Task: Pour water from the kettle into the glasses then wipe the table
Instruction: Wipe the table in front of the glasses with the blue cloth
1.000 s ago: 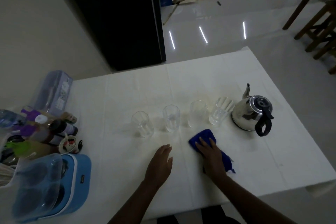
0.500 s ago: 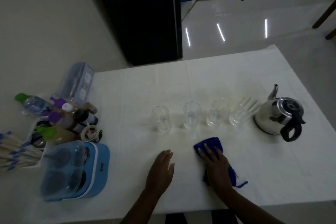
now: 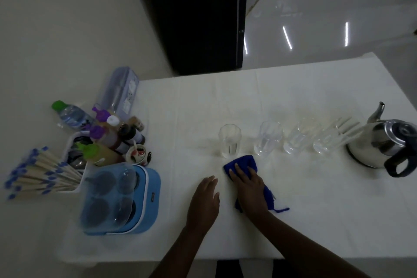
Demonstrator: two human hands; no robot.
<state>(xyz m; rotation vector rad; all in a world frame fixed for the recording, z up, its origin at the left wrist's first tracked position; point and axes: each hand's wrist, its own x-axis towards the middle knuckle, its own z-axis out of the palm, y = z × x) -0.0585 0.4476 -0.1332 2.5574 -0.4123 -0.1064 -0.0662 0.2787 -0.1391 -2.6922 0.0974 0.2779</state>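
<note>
At lower centre, the right hand [image 3: 250, 189] presses flat on the blue cloth [image 3: 242, 163]. The left hand [image 3: 204, 202] lies spread on the table [image 3: 316, 210]. The glasses [image 3: 230, 142] above look blurred, perhaps holding water.

Both hands lie palm down on the surface [image 3: 316, 198]. The left hand [image 3: 204, 202] rests flat, fingers together; just beside it, the right hand [image 3: 249, 184] presses down with fingers spread, forearms angling inward.

glasses [image 3: 229, 141]: 4 | kettle [image 3: 383, 144]: 1 | cloth [image 3: 244, 165]: 1 | hands [image 3: 204, 203]: 2
</note>
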